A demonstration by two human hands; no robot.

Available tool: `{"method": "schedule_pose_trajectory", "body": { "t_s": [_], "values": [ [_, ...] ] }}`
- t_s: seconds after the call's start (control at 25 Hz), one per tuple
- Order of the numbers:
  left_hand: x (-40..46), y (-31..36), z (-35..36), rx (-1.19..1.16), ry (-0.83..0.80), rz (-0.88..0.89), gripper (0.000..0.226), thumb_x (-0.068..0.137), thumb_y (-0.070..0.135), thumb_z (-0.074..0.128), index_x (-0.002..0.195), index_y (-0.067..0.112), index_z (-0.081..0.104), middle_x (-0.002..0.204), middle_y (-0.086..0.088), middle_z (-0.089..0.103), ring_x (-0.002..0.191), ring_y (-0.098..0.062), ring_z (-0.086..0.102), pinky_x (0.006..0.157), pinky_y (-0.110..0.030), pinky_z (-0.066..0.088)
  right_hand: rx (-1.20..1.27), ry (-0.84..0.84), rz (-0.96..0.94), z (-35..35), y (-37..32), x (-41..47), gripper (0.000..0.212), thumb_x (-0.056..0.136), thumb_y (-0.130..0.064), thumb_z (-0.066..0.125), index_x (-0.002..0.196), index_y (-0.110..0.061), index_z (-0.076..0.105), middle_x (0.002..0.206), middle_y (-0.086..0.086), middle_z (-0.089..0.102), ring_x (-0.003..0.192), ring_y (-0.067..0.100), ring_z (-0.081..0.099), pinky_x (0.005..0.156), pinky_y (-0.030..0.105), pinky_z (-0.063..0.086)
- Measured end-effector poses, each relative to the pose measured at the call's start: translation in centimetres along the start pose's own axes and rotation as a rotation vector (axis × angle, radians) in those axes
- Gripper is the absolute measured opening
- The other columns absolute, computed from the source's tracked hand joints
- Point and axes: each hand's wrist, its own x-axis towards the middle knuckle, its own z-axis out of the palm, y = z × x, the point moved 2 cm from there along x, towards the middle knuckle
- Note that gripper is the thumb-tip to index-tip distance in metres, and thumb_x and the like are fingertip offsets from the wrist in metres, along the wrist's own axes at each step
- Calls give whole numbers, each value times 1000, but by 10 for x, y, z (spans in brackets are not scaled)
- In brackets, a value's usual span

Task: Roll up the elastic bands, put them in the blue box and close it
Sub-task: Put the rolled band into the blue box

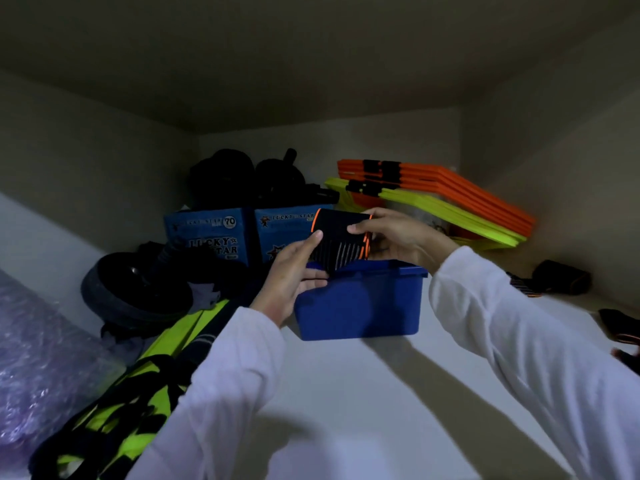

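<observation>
Both hands hold a black elastic band (341,237) with orange edging just above the open blue box (360,303), its lower end dipping behind the box's near rim. The left hand (294,271) pinches the band's left edge between thumb and curled fingers; the right hand (391,233) curls over its top right corner, its palm and lower fingers hidden behind the band. The box stands near the middle of the white shelf (346,393); what it holds is out of sight. Another rolled band (561,277) lies toward the shelf's right edge, and a further dark strap (620,327) is cut off by the frame. Behind the box stand two blue Lucky Star cartons (211,237), with dim black weight plates (135,289) at the left and orange and yellow hurdles (450,199) toward the back right corner.
</observation>
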Motion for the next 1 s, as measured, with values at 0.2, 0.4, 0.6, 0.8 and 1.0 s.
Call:
{"method": "schedule_pose_trajectory", "body": {
  "t_s": [0.2, 0.4, 0.6, 0.8, 1.0],
  "values": [
    [32, -4, -26, 136, 390, 140, 14, 91, 17, 52, 96, 11, 63, 102, -12, 65, 85, -20, 54, 69, -30, 47, -18, 64, 94, 7, 15, 50, 17, 84, -17, 66, 81, -17, 49, 82, 3, 58, 70, 16, 56, 58, 26, 47],
    [44, -13, -36, 464, 526, 153, 25, 93, 9, 48, 108, 0, 66, 118, -13, 66, 96, -18, 56, 73, -15, 34, -289, 16, 226, 23, 33, 81, 27, 87, -17, 63, 108, -8, 51, 86, 5, 57, 72, 18, 54, 59, 27, 45],
    [48, -23, -40, 452, 531, 85, 25, 92, 6, 48, 108, -2, 65, 117, -17, 65, 92, -19, 54, 77, -21, 37, -696, -209, 467, 34, 58, 108, 24, 88, -23, 61, 103, -5, 62, 118, 13, 58, 125, 32, 50, 106, 41, 41],
    [50, -27, -40, 435, 501, 95, 25, 92, 3, 48, 109, -4, 64, 116, -17, 65, 90, -14, 52, 76, -18, 37, -961, -376, 596, 43, 60, 110, 45, 97, -23, 44, 136, -2, 45, 143, 14, 46, 126, 29, 49, 110, 39, 38],
    [53, -31, -41, 445, 481, 97, 25, 92, 3, 48, 110, -4, 64, 116, -17, 65, 90, -15, 53, 73, -16, 39, -919, -450, 612, 45, 62, 105, 33, 100, -16, 33, 121, -1, 53, 91, 11, 61, 72, 18, 55, 71, 28, 49]
  ]
}}
